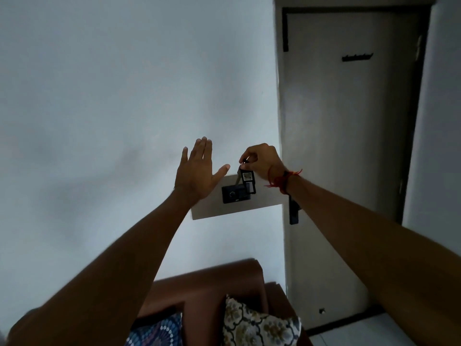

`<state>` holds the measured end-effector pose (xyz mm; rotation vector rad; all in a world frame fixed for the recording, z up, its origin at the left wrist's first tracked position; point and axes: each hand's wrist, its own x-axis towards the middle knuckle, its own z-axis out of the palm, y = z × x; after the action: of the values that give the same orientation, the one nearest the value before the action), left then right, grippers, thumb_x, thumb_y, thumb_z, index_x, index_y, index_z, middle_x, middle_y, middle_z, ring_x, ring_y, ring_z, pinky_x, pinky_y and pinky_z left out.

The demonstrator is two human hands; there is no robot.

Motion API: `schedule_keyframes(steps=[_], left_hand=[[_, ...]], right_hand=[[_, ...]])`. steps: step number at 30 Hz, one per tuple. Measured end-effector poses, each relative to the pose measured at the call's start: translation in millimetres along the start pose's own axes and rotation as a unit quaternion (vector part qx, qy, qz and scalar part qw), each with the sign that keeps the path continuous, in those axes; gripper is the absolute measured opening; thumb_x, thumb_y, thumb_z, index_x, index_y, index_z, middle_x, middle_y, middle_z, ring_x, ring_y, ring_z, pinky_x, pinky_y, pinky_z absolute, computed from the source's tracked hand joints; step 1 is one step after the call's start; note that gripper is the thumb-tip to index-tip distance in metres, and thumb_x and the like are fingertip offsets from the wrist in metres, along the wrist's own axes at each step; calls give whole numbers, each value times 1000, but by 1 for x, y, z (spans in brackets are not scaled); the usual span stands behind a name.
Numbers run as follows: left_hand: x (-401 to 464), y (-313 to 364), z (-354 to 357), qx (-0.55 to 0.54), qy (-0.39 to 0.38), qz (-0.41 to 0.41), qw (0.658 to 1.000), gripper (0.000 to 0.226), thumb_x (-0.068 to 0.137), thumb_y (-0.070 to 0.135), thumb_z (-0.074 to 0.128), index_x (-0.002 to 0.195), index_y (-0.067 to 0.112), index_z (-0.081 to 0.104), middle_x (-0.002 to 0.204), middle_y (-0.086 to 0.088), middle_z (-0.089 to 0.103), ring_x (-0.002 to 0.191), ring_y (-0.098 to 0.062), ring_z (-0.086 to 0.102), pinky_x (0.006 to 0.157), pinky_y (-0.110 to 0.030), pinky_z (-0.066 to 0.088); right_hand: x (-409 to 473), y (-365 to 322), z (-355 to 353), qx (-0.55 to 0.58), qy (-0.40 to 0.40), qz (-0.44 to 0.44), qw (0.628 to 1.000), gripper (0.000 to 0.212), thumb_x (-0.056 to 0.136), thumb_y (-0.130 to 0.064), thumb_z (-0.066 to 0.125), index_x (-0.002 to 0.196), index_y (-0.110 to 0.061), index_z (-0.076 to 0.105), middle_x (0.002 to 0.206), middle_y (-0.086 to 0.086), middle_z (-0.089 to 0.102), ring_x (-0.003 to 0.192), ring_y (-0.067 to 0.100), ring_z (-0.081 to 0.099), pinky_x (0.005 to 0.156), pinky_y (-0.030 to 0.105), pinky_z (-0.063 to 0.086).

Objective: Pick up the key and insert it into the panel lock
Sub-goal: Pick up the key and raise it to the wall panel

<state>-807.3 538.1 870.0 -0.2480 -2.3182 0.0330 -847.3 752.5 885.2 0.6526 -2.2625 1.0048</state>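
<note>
the fingers [245, 156] of the right hand [262, 159] are pinched together around the top of a key bunch, gripping it at the ring, just above the panel. from that pinch the key [237, 180] hangs down with its metal blade slanting toward the black lock [234, 194], the tip close to the lock's upper edge; whether it touches cannot be told. a black key tag [249, 182] with pale labels dangles beside the key, overlapping the lock's right end. the lock is a dark rectangular box with a round keyway on its face, mounted on a pale rectangular panel [249, 208] that sits against the white wall [112, 96].

the left hand [197, 171] is released and flat, fingers spread and pointing upward, the palm facing the wall, the heel and thumb over the panel's upper left corner. it grasps nothing.

a red thread bracelet [283, 179] wraps the right wrist. to the right of the panel stands a pale door [349, 121] with a dark door handle [293, 213] just below the right wrist, and a dark hook rail [357, 57] high on it. at the bottom, a brown wooden headboard [212, 278] backs two patterned pillows, a floral pillow [259, 323] and a blue dotted pillow [159, 330].
</note>
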Motion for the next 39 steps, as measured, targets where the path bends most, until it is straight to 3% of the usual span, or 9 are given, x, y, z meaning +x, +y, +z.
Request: schedule_keyframes(steps=[5, 10, 15, 21, 26, 30, 34, 39], left_hand=[[37, 19, 27, 9, 17, 19, 1000, 88, 105, 65, 34, 165, 3, 20, 175, -16, 21, 165, -28, 16, 134, -54, 15], [69, 35, 74, 12, 25, 18, 999, 89, 104, 67, 32, 166, 5, 18, 176, -15, 18, 165, -27, 14, 134, -52, 13], [94, 38, 120, 2, 28, 20, 999, 88, 105, 66, 32, 167, 5, 16, 177, -14, 15, 166, -25, 11, 135, -51, 10], [115, 18, 165, 15, 32, -10, 999, 88, 105, 64, 35, 167, 4, 16, 177, -14, 15, 166, -26, 11, 134, -53, 12], [126, 8, 203, 30, 8, -28, 999, 89, 105, 63, 36, 167, 4, 15, 177, -14, 13, 166, -26, 10, 134, -54, 14], [131, 2, 236, 43, -18, -41, 998, 89, 104, 63, 39, 166, 3, 17, 177, -15, 14, 166, -26, 12, 133, -53, 17], [140, -8, 270, 46, -56, -43, 996, 90, 103, 61, 41, 167, 4, 14, 177, -15, 10, 166, -27, 8, 134, -53, 16], [138, -16, 318, 36, -78, -81, 993, 89, 101, 56, 49, 166, 4, 18, 176, -16, 16, 165, -29, 14, 133, -54, 17]], right_hand=[[21, 42, -16, -6, 12, 7, 1000, 11, 73, -14, 81, 81, -19, 76, 58, -16, 63, 53, -8, 59, 54, 4, 41], [49, 90, -21, -9, 15, 6, 1000, 11, 76, -11, 81, 84, -15, 75, 74, 2, 75, 64, 3, 68, 58, 7, 48], [81, 138, -14, -43, -1, -9, 999, 12, 75, -13, 82, 86, -13, 76, 77, 4, 74, 69, 10, 68, 63, 12, 50], [124, 181, 8, -24, -10, -25, 999, 10, 75, -10, 80, 84, -12, 76, 63, -10, 66, 54, -10, 61, 53, 0, 41], [152, 209, 40, 4, -33, -22, 999, 11, 74, -8, 79, 84, -11, 77, 72, 3, 74, 65, 3, 64, 62, 11, 45], [179, 227, 65, 27, -51, -29, 998, 12, 73, -7, 79, 84, -11, 77, 74, 5, 74, 65, -2, 62, 60, 0, 43], [199, 251, 90, 45, -55, -25, 997, 11, 72, -8, 80, 83, -12, 77, 77, 7, 76, 70, 10, 67, 74, 23, 55], [215, 289, 137, 57, -76, -29, 995, 13, 71, -9, 80, 83, -13, 78, 80, 7, 76, 78, 18, 70, 76, 27, 56]])
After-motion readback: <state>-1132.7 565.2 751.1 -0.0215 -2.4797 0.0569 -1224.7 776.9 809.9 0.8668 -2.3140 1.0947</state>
